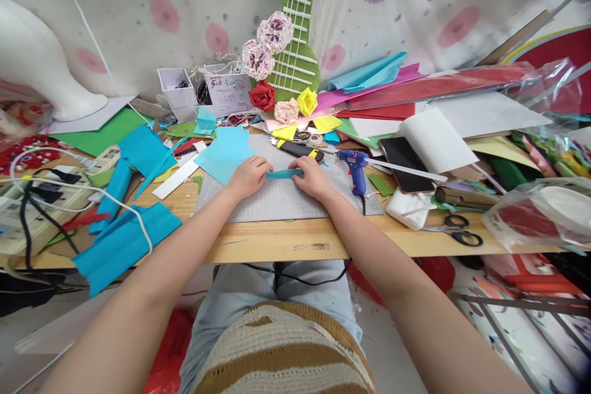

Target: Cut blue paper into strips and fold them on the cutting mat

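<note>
A narrow blue paper strip (282, 175) stretches between my two hands, low over the grey cutting mat (258, 208). Its left end is pinched in the fingers of my left hand (249, 177). At the other end, the fingers of my right hand (312, 176) close on it. Just beyond the right hand lies a black and yellow utility knife (298, 151). A blue glue gun (354, 171) with a long white glue stick sits to the right of that hand. Light blue paper (224, 154) lies beside my left hand.
Scissors (457, 234), a phone (404, 166) and a white paper roll (438, 140) are on the right. Bright blue crepe paper (129, 240) and a power strip (55, 209) with cables crowd the left. A green paper guitar (298, 43) with flowers stands behind.
</note>
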The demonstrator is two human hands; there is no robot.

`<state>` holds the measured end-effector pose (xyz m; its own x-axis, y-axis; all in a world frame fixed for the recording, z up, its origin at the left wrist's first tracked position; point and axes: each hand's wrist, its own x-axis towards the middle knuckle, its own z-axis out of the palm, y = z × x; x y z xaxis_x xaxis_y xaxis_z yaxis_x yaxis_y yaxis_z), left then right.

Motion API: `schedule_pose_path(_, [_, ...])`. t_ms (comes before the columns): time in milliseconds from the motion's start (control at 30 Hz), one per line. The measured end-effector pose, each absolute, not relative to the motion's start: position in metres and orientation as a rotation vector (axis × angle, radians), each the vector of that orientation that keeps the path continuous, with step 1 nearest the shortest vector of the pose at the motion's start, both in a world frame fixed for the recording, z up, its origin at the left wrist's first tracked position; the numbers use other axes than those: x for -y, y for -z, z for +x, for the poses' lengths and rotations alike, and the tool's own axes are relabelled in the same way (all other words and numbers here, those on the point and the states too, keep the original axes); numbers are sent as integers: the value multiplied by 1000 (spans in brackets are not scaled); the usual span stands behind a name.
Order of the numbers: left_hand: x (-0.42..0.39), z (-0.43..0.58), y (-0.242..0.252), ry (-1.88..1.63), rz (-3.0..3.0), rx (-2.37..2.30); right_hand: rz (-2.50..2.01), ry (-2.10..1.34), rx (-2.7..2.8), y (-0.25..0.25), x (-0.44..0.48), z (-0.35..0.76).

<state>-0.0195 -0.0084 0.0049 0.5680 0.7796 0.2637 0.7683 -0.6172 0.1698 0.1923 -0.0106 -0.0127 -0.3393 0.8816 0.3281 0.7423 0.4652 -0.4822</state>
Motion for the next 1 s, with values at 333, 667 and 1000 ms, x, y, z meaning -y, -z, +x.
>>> schedule_pose_path(333, [14, -30, -2, -457, 2829, -1158, -1328, -181, 2279, 11, 13, 192])
schedule_pose_path(667, [12, -34, 5, -520, 2941, -1095, -1215, -71, 2494, -2, 18, 198])
schedule_pose_path(1000, [12, -9, -3, -433, 2970, -1291, -1262, -135, 2361, 5, 15, 193])
